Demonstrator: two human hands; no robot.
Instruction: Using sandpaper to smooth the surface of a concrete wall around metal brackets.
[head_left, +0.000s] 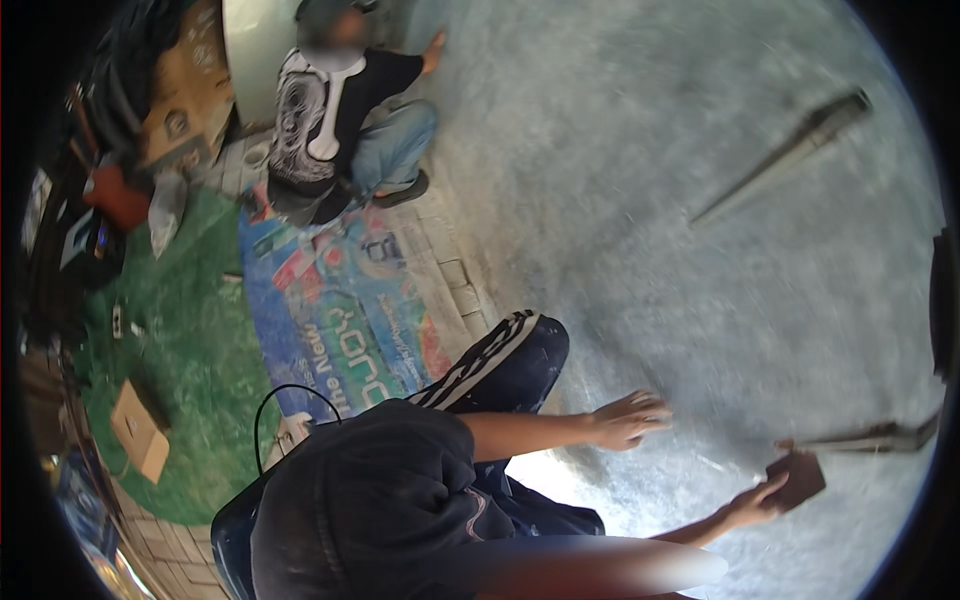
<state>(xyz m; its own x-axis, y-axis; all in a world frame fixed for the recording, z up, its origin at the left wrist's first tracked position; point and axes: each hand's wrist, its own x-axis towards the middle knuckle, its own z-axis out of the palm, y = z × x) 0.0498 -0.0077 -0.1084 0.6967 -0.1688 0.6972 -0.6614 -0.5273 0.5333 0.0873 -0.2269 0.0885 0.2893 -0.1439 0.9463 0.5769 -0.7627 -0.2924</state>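
My right hand grips a dark brown, flat, squarish piece, possibly a sanding pad, over the mottled grey-blue surface. My left hand is nearer my body, above the same surface; its fingers are slightly spread and I see nothing in them. Beyond the brown piece, a long thin object with a dark bent end reaches the right rim. Another long tapered object, wide and dark at one end, lies at the upper right. What these two are, I cannot tell.
Another person squats at the upper left, one hand on the grey-blue surface. A printed banner covers the ground behind my raised knee. Farther left are an open cardboard box on a green area and a plastic bag.
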